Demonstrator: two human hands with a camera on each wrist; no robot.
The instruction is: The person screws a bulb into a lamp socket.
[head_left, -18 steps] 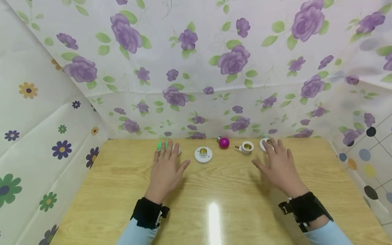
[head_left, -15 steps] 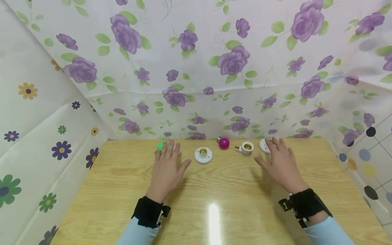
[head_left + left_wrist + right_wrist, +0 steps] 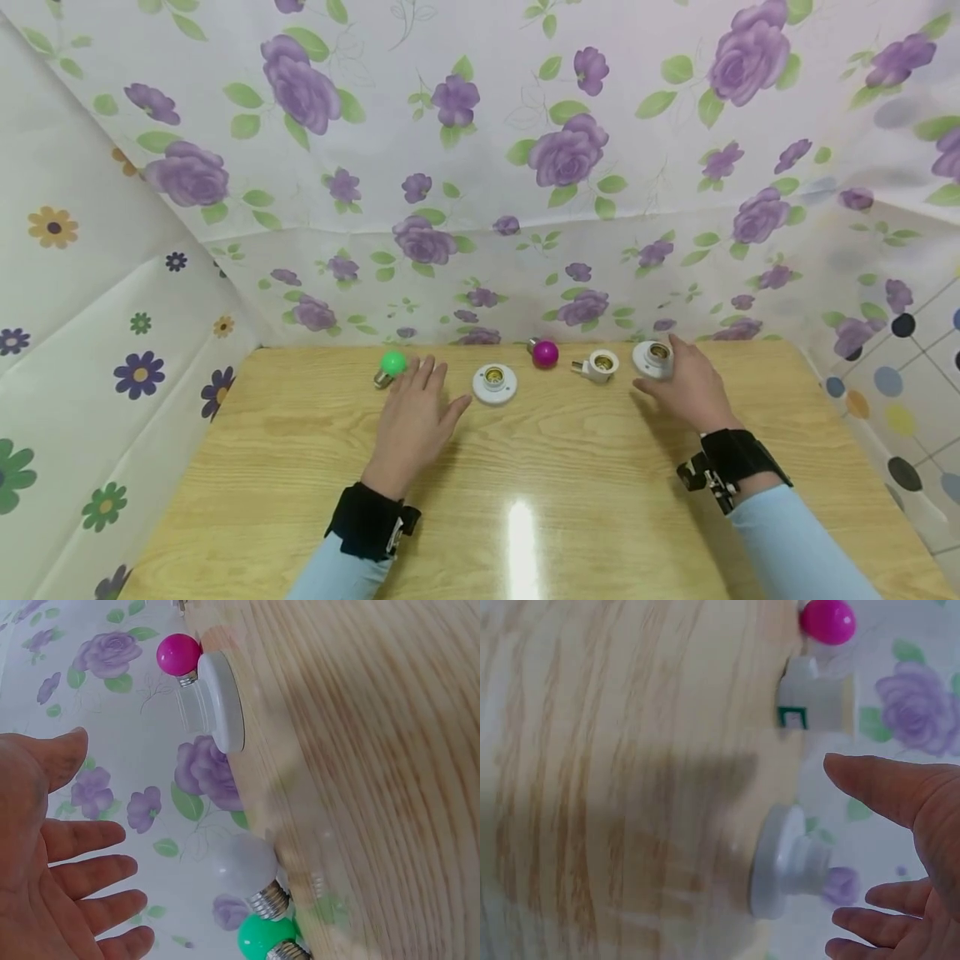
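Observation:
My left hand [image 3: 408,429] hovers palm down with fingers straight, holding nothing. Beyond its fingertips lies a green light bulb [image 3: 393,362]; a white light bulb [image 3: 244,866], beside the green one in the left wrist view, is hidden by the hand in the head view. My right hand [image 3: 693,390] is at the right edge of a round white lamp holder [image 3: 647,358]. In the right wrist view its thumb and fingers are spread on either side of that lamp holder [image 3: 771,862], with a gap around it.
Along the table's back edge are another round white lamp holder [image 3: 494,393], a magenta bulb [image 3: 546,355] and a white plug-in bulb socket [image 3: 602,367]. A flowered cloth [image 3: 480,183] hangs right behind the wooden table [image 3: 300,500].
My right hand has moved and turned inward beside the right lamp holder, uncovering more of it. The left hand has shifted little; the green bulb now shows fully.

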